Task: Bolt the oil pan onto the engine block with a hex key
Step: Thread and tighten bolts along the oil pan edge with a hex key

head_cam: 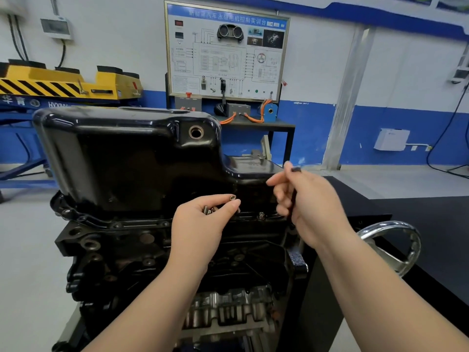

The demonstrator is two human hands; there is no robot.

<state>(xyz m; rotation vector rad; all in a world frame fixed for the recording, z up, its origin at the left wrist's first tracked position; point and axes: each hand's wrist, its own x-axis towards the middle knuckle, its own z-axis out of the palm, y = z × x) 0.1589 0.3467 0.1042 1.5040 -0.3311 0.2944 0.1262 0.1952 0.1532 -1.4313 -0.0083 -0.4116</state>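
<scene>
Left hand [200, 224] cups several bolts [209, 210], pinching one at its fingertips; right hand [312, 207] grips the hex key [296, 169]. Both hover by the flange of the pan [127, 153], which sits on the block [121, 260].

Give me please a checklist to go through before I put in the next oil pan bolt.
1. The oil pan sits on the engine block: ok, its flange lies on it along the near edge.
2. The spare bolts are in the left hand: ok, one is pinched at the fingertips.
3. The hex key is in the right hand: ok, gripped.
4. The seated bolt between the hands is tight: cannot tell.
5. The flange holes on the left line up with the block: cannot tell.
</scene>
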